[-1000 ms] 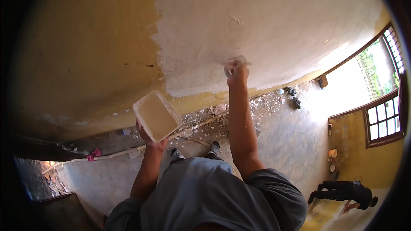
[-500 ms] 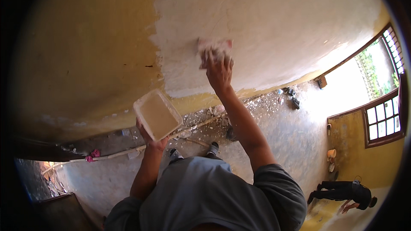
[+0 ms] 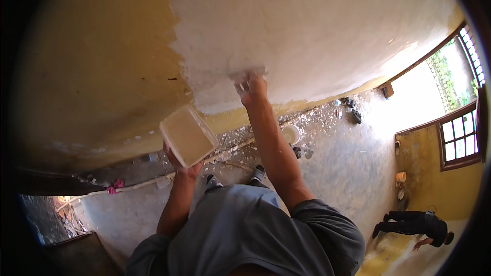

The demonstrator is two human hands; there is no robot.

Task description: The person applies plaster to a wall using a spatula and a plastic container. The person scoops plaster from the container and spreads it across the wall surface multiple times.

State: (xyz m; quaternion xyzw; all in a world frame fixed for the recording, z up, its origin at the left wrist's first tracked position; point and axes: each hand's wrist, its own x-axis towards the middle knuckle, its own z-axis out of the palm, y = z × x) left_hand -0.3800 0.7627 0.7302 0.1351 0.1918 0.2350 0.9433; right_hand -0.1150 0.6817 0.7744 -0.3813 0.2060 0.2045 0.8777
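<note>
My left hand (image 3: 185, 166) grips a pale rectangular tub (image 3: 189, 137) from its near-left side and below, with its mouth facing up. The inside of the tub looks beige; how much it holds I cannot tell. Against the wall (image 3: 307, 25), over a patch coated whitish, my right hand (image 3: 252, 90) is closed on a thin flat spreader (image 3: 247, 73), slightly blurred. Its edge lies on the coated surface. To the left the wall is bare yellow (image 3: 102, 71), with a ragged border between the two.
A white bucket (image 3: 291, 133) stands on the floor beyond my right forearm. Pale crumbs and a long pole (image 3: 148, 185) lie along the wall's foot. Dark objects (image 3: 353, 110) rest farther right. Another person (image 3: 419, 225) works at the far-right wall, below a window (image 3: 460, 137).
My right hand has moved down the wall with the spreader, toward the coat's lower edge. The tub stays nearly in place. The white bucket has come into view beside my forearm.
</note>
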